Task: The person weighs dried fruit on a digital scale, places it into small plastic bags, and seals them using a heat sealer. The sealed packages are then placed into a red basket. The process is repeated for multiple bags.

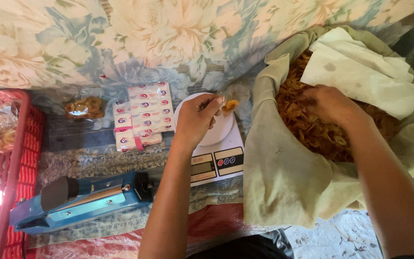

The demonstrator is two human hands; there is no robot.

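While the right hand (329, 103) digs, grip buried among fried chips (312, 129) in the cloth-lined sack (283, 182), the left hand (198, 117) pinches a nearly empty clear bag (229, 103) over the white scale (216, 153). One filled packet (85, 108) lies beside the label sheets (142, 115); the blue sealer (82, 199) sits unused.

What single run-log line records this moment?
left hand: pinches clear bag over white scale | right hand: in fried chips | blue sealer: idle

At nine o'clock we list a red plastic basket (22, 158). At seven o'clock we list a blue heat sealer (80, 199). Near centre we list label sheets (143, 115) beside a small packed bag of chips (85, 107).
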